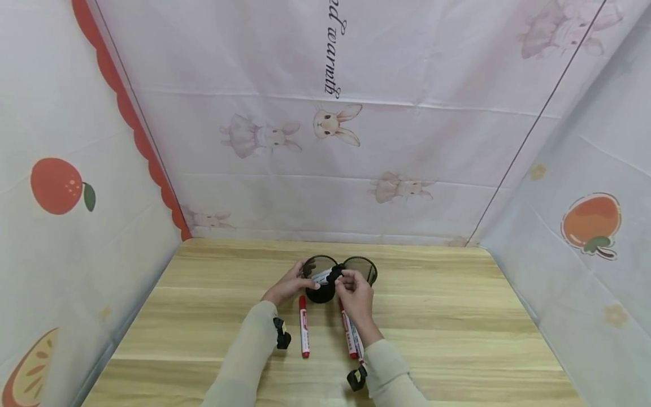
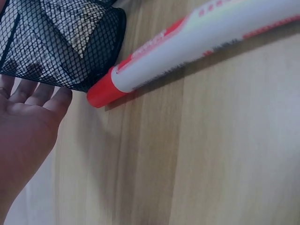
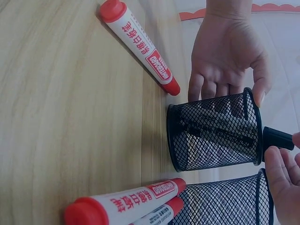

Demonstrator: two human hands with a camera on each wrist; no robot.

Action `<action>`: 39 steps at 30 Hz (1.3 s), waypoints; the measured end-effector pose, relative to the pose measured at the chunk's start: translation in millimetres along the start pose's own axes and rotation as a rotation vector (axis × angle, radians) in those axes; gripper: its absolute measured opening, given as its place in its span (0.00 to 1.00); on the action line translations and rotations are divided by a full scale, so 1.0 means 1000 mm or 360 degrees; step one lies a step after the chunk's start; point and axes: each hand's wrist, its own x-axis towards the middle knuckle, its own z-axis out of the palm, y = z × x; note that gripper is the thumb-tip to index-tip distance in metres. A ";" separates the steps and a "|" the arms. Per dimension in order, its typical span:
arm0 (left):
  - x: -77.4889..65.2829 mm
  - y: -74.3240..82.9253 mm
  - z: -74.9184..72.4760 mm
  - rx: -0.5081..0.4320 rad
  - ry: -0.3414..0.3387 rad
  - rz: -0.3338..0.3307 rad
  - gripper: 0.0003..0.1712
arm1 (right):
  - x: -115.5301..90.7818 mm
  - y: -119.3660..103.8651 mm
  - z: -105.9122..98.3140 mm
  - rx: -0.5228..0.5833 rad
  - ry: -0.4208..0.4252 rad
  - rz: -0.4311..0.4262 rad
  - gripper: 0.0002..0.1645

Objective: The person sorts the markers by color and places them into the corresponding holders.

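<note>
My left hand (image 1: 290, 285) holds a black mesh pen cup (image 3: 215, 133) with its fingers along the side and the thumb at the rim. Inside leans a whiteboard marker (image 1: 321, 277), white-bodied, its black cap (image 3: 278, 139) sticking out above the rim. The fingertips of my right hand (image 1: 357, 297) pinch that cap. Close to its right side stands a second mesh cup (image 3: 225, 201), partly behind my right hand in the head view.
On the wooden table (image 1: 437, 322), a red-capped whiteboard marker (image 1: 304, 328) lies just in front of the held cup. Two more red-capped markers (image 1: 349, 333) lie side by side under my right wrist. Printed cloth walls (image 1: 407, 141) enclose the table's back and sides.
</note>
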 end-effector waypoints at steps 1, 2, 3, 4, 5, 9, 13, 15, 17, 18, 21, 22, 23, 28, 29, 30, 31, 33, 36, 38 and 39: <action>0.001 -0.001 0.000 0.0011 0.0005 0.0001 0.49 | 0.000 -0.001 0.000 -0.0004 -0.0005 0.0006 0.13; 0.002 -0.002 0.000 0.0017 0.0011 0.0003 0.49 | -0.001 -0.002 -0.001 -0.0005 -0.0009 0.0005 0.13; 0.002 -0.002 0.000 0.0020 0.0015 0.0007 0.49 | -0.001 -0.002 -0.001 -0.0002 -0.0015 0.0000 0.14; 0.002 -0.002 0.000 0.0023 0.0022 0.0012 0.49 | -0.001 -0.002 -0.002 -0.0002 -0.0024 -0.0009 0.14; 0.002 -0.002 0.000 0.0020 0.0020 0.0025 0.49 | 0.000 0.000 -0.002 0.0002 -0.0035 -0.0027 0.15; 0.000 -0.002 0.000 0.0017 0.0032 0.0055 0.47 | 0.002 0.023 0.000 -0.0028 -0.0064 -0.0021 0.16; -0.001 -0.003 -0.001 0.0019 0.0056 0.0086 0.45 | 0.003 0.039 0.001 -0.0076 -0.0109 -0.0019 0.17; -0.002 -0.003 0.000 0.0006 0.0060 0.0092 0.44 | 0.002 0.037 -0.003 -0.0124 -0.0148 -0.0026 0.20; -0.002 -0.003 0.000 0.0000 0.0066 0.0096 0.44 | 0.001 0.033 -0.009 -0.0178 -0.0196 -0.0039 0.22; -0.003 -0.003 0.001 0.0000 0.0074 0.0092 0.44 | 0.000 0.031 -0.012 -0.0204 -0.0223 -0.0041 0.24; -0.004 -0.002 0.002 0.0028 0.0108 0.0087 0.46 | -0.001 0.028 -0.021 -0.0259 -0.0289 -0.0075 0.25; -0.004 -0.002 0.001 0.0043 0.0125 0.0091 0.46 | -0.001 0.027 -0.023 -0.0267 -0.0304 -0.0086 0.25; -0.005 -0.002 0.001 0.0060 0.0145 0.0096 0.45 | 0.000 0.027 -0.025 -0.0276 -0.0312 -0.0100 0.25; -0.006 -0.002 0.000 0.0049 0.0211 0.0140 0.43 | 0.001 0.031 -0.032 -0.0346 -0.0273 -0.0118 0.25; -0.006 -0.002 0.000 0.0050 0.0222 0.0148 0.43 | 0.002 0.032 -0.033 -0.0359 -0.0253 -0.0121 0.26; -0.006 -0.002 0.000 0.0037 0.0225 0.0160 0.43 | 0.001 0.033 -0.034 -0.0369 -0.0235 -0.0120 0.26; -0.006 -0.002 0.001 0.0031 0.0230 0.0163 0.44 | 0.001 0.034 -0.036 -0.0384 -0.0214 -0.0121 0.27; -0.007 -0.003 0.001 0.0017 0.0246 0.0163 0.44 | 0.000 0.037 -0.038 -0.0405 -0.0176 -0.0125 0.28; -0.009 -0.001 0.004 0.0011 0.0285 0.0142 0.44 | -0.001 0.042 -0.040 -0.0407 -0.0131 -0.0148 0.30; -0.013 0.003 0.006 0.0023 0.0313 0.0121 0.44 | -0.002 0.046 -0.042 -0.0391 -0.0100 -0.0170 0.29; -0.016 0.006 0.008 0.0041 0.0323 0.0105 0.45 | -0.002 0.048 -0.043 -0.0383 -0.0086 -0.0184 0.29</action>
